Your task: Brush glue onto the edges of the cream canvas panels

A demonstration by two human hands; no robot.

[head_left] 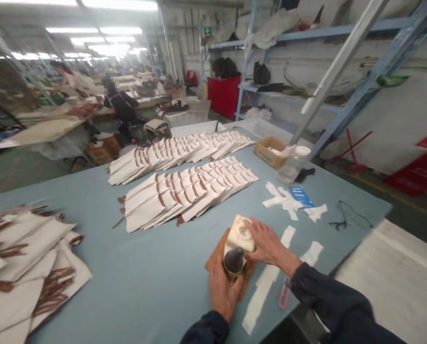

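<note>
My left hand is wrapped round the lower part of a small container with a dark conical top, near the front of the table. My right hand grips the side of a whitish, yellow-stained block-like container just behind the dark cone. Under both lies a brown piece, partly covered by the hands and containers. White strips lie to the right, beneath my right forearm. Beside them is a pink-handled cutter.
Rows of overlapping cream pieces lie across the blue-grey table. More cream pieces are piled at left. A cardboard box, clear jar, blue packet and glasses are at right. A person sits beyond.
</note>
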